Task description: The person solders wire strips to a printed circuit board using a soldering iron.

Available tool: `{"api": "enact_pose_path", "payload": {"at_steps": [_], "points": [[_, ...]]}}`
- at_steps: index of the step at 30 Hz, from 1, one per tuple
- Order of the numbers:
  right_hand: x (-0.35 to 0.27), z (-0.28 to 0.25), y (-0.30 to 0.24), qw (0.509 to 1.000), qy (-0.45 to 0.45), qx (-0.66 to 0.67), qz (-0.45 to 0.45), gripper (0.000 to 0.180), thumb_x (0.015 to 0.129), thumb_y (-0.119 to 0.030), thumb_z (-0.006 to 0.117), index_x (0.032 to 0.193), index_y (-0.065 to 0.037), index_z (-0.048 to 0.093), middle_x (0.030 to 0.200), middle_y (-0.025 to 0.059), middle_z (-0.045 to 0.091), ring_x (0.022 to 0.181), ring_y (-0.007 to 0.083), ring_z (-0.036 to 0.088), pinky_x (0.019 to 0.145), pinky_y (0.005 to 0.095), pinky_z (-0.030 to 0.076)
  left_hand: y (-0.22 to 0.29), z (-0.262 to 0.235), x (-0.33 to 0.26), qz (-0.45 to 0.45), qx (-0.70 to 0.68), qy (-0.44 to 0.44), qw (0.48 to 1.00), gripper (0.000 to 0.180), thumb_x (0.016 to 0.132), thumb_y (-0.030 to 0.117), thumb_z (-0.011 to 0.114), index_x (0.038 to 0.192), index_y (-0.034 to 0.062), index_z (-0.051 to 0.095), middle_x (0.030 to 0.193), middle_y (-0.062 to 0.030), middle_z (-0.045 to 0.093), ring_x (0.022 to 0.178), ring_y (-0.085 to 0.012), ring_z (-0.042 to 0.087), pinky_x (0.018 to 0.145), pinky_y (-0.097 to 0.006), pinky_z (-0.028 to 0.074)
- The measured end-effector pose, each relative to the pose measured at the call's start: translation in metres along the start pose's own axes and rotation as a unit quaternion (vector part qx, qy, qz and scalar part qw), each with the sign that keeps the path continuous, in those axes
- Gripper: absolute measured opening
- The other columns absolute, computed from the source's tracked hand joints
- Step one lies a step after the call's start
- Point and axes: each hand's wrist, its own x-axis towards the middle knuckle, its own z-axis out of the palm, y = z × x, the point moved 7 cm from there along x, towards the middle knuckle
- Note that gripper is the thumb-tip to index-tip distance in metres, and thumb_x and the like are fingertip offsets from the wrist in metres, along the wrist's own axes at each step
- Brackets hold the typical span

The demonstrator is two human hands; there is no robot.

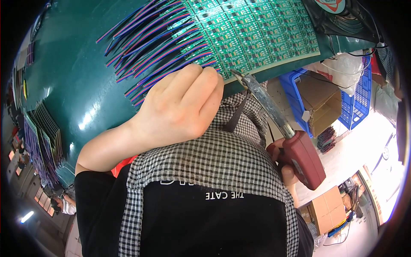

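Note:
A panel of green circuit boards [261, 32] lies on the dark green tabletop, with rows of multicoloured ribbon wires [165, 49] fanning out leftward from its left side. My left hand [180, 103] is closed at the panel's near left corner, over the nearest wires. Its fingertips are turned under, so what they hold is hidden. In my right hand [284, 165] is a soldering gun [303, 158] with a dark red body and a long metal barrel. The gun's tip [235, 73] is at the panel's near edge, just right of my left hand. Part of my right hand is behind the gun.
Bundles of wired boards [43, 141] hang at the table's left edge. A black fan [346, 17] stands at the far right. Beyond the near right edge are a blue crate [295, 98], a cardboard box [317, 98] and a wire bundle [327, 139]. Another carton [329, 210] sits lower right.

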Motion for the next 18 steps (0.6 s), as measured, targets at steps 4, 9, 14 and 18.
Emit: {"api": "enact_pose_path", "payload": {"at_steps": [4,9,14,18], "points": [[-0.0022,0.0009,-0.0002,0.997,-0.004,-0.071,0.015,0.077,0.079,-0.052,0.069,0.128,0.003,0.047,0.09,0.0124,0.067,0.074,0.0262,0.066,0.066,0.0359,0.052,-0.0002,0.0003,0.0001,-0.008,-0.005,-0.002,1.0,0.014,0.066,0.003,0.066,0.078,-0.0029,0.063,0.08,-0.0047,0.052,0.066,-0.0141,0.051,0.05,-0.022,0.041],[-0.0028,0.0007,-0.003,0.998,-0.007,-0.054,0.01,0.086,0.071,-0.061,0.074,0.124,0.004,0.052,0.096,0.0134,0.067,0.077,0.0271,0.065,0.068,0.0361,0.051,0.0019,-0.0043,0.0008,-0.009,0.0,0.014,1.0,0.015,0.066,0.002,0.066,0.079,-0.0034,0.064,0.082,-0.0055,0.055,0.068,-0.0149,0.054,0.052,-0.023,0.043],[-0.0037,-0.0005,-0.0043,0.999,0.011,-0.042,0.004,0.085,0.071,-0.06,0.075,0.123,0.003,0.054,0.095,0.0142,0.067,0.077,0.0279,0.064,0.069,0.0365,0.05,0.0016,-0.003,0.0004,-0.007,0.003,0.011,1.0,0.014,0.065,0.002,0.066,0.078,-0.004,0.064,0.08,-0.0061,0.056,0.068,-0.0153,0.055,0.052,-0.022,0.045],[-0.0049,0.0001,-0.0032,0.999,0.016,-0.044,0.012,0.083,0.07,-0.059,0.076,0.122,0.002,0.054,0.095,0.0146,0.067,0.079,0.0286,0.065,0.07,0.0367,0.051,0.0042,-0.0006,-0.0017,0.019,0.038,0.041,0.998,0.012,0.065,0.001,0.065,0.075,-0.0039,0.063,0.08,-0.0072,0.056,0.068,-0.0162,0.055,0.052,-0.023,0.045]]}}
